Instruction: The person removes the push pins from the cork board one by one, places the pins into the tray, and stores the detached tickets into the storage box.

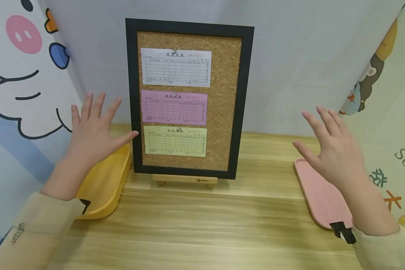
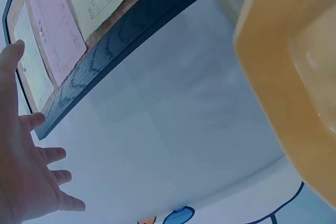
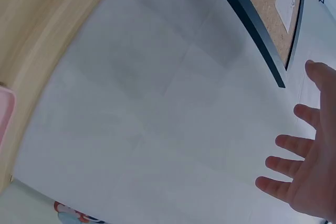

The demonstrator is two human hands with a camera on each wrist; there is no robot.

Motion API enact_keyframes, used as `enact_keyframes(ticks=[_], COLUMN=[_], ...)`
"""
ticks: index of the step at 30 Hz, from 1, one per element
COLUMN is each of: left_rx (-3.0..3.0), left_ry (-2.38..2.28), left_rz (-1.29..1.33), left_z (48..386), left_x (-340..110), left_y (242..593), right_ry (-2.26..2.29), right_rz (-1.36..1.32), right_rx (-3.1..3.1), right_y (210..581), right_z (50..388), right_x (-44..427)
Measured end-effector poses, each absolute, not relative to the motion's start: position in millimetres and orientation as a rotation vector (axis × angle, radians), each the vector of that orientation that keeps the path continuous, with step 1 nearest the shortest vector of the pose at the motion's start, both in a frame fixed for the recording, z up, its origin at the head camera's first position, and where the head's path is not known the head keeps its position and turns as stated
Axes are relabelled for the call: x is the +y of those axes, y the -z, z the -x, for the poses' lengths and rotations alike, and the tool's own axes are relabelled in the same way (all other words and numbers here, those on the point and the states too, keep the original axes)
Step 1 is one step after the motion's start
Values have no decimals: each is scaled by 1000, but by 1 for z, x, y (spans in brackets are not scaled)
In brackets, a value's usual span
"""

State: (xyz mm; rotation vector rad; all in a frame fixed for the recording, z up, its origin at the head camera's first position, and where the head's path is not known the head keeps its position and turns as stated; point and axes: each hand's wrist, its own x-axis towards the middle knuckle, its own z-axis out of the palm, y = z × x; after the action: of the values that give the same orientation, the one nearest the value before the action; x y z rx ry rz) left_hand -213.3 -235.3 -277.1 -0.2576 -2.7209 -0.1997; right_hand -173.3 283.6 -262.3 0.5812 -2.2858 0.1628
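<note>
A black-framed cork board point(image 1: 222, 105) stands upright on a small wooden easel point(image 1: 185, 180). Pinned to it, one above another, are a white receipt slip point(image 1: 176, 71), a pink one point(image 1: 174, 108) and a yellow one point(image 1: 175, 142), each with a pushpin at its top edge. My left hand point(image 1: 92, 137) is raised with fingers spread, just left of the board and above the yellow tray point(image 1: 102, 183). Over the pink tray point(image 1: 318, 195), well right of the board, my right hand point(image 1: 337, 153) hangs in the air with straight fingers. Both hands hold nothing.
The wooden table point(image 1: 202, 228) runs in front of the board. Behind it hangs a pale grey cloth point(image 1: 290, 67). A cartoon-printed panel point(image 1: 17, 150) stands at the left, another printed sheet point(image 1: 391, 131) at the right.
</note>
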Motion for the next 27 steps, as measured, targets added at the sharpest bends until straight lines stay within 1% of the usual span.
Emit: enact_keyframes(ticks=[9, 17, 27], left_rx=[-2639, -2610, -2641], left_ry=[246, 307, 472], left_rz=[282, 277, 248], left_z=[233, 251, 271], left_x=[-225, -216, -204], left_y=[258, 243, 228], right_ry=[-208, -319, -370], right_rz=[-634, -739, -808], right_rx=[-2177, -2102, -2105], right_y=[235, 213, 187], right_z=[193, 216, 241], right_x=[253, 219, 178])
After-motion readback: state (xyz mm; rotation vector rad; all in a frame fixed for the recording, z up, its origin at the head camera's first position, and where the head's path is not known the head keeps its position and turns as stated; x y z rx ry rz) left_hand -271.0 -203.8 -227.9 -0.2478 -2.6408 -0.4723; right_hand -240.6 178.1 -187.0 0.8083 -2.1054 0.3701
